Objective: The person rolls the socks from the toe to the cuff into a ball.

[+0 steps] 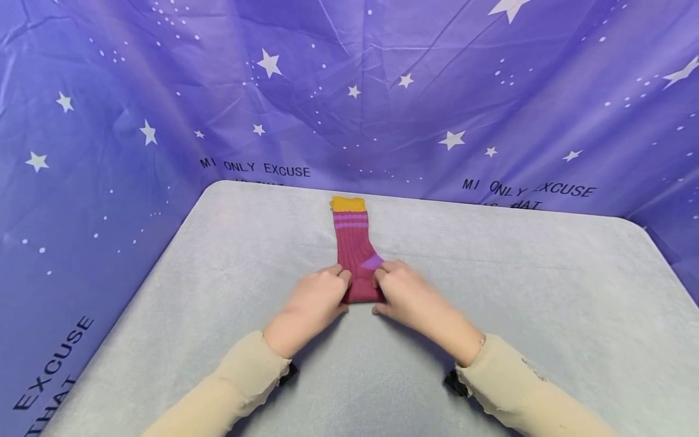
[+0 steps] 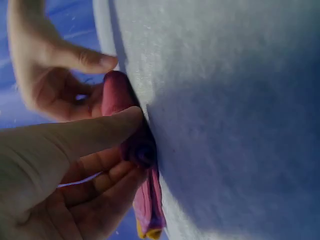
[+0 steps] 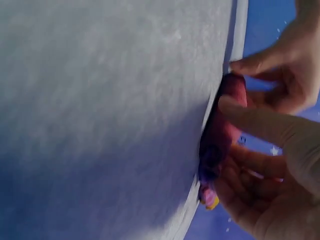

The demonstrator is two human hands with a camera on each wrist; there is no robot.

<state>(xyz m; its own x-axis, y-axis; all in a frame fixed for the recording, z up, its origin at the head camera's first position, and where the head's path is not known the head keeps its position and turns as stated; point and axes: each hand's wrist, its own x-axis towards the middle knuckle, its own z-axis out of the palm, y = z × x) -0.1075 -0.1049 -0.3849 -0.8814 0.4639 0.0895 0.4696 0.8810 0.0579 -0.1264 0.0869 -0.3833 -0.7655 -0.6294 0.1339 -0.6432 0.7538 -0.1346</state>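
A dark red ribbed sock [image 1: 352, 243] lies on the table, its yellow cuff [image 1: 348, 204] toward the far edge, with purple stripes below the cuff and a purple heel patch. Its near end is rolled up into a thick roll [image 1: 364, 292]. My left hand [image 1: 319, 294] grips the left end of that roll between thumb and fingers. At the right end, my right hand [image 1: 409, 294] pinches the roll the same way. In the left wrist view the roll's spiral end [image 2: 142, 152] shows beside the left fingers. The right wrist view shows the roll [image 3: 225, 120] under the right thumb.
A pale grey cloth covers the table [image 1: 519, 291], whose far edge lies just beyond the yellow cuff. Behind and at the sides hangs a purple-blue curtain [image 1: 349, 121] with white stars and black lettering.
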